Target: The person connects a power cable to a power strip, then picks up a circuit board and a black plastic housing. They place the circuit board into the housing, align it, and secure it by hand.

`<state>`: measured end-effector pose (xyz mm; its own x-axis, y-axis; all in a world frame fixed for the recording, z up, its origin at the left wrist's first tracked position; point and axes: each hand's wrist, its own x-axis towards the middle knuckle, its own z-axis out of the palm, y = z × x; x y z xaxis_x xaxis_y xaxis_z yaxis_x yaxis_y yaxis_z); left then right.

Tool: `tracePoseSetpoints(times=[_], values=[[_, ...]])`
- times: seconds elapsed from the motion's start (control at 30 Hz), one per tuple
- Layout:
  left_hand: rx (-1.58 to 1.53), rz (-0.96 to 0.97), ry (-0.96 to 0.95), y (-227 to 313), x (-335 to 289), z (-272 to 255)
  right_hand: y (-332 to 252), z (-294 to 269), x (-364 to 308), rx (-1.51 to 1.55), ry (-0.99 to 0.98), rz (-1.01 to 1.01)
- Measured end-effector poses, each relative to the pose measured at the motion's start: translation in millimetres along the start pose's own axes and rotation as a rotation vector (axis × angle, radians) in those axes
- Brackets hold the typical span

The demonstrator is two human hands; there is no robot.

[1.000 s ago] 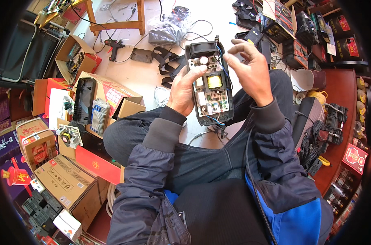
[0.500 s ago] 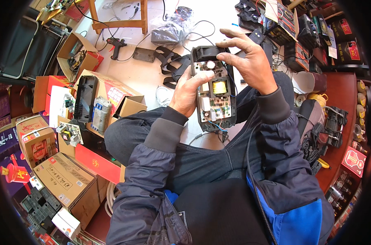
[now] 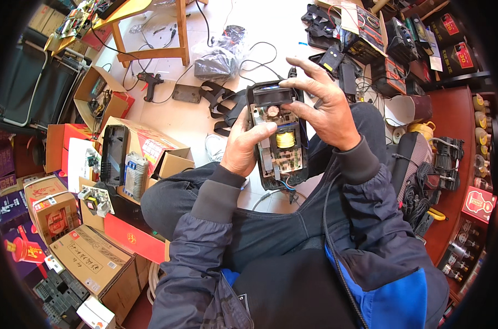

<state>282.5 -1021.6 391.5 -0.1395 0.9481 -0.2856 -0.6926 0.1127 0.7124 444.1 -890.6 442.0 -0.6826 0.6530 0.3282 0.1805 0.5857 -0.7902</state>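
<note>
My left hand (image 3: 242, 147) is closed round the left side of an opened black charger case (image 3: 298, 179), its thumb across the edge of the circuit board (image 3: 284, 162). A transformer with yellow wrapping (image 3: 286, 140) sits mid-board, and blue and red wires leave the near end. At the case's far end is a black block-shaped part, seemingly a small cooling fan (image 3: 272, 96). My right hand (image 3: 332, 107) has its thumb and index finger on that part's right end, while its other fingers stay raised. The undersides of both grips are hidden.
A glue gun (image 3: 151, 85), a flat dark plate (image 3: 187, 93) and black straps (image 3: 222, 107) lie on the floor ahead. Cardboard boxes (image 3: 103, 257), an upright black case half (image 3: 115, 156) and a finned grey metal housing (image 3: 135, 176) are on the left. Coiled cables (image 3: 417, 189) lie right.
The view has shifted a little. My right thumb and index finger have closed in on the fan-like part, which now looks tilted. My left hand keeps its hold on the case.
</note>
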Motion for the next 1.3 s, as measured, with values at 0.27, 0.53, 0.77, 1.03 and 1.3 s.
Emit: tracePoseSetpoints(times=[0.27,0.53,0.77,1.03,1.3], values=[[0.002,-0.007,0.012,-5,5,-1,-16,2,2,0.078,0.031,-0.057],[-0.020,-0.063,0.032,-7,5,0,-10,10,11,-0.264,0.026,-0.154],[-0.082,-0.120,0.010,-7,5,-2,-9,11,13,-0.214,-0.028,-0.107],[-0.101,-0.083,0.005,-3,4,0,4,-4,12,-0.109,-0.044,-0.015],[-0.091,-0.105,0.017,-5,5,0,0,0,10,-0.172,0.031,-0.074]])
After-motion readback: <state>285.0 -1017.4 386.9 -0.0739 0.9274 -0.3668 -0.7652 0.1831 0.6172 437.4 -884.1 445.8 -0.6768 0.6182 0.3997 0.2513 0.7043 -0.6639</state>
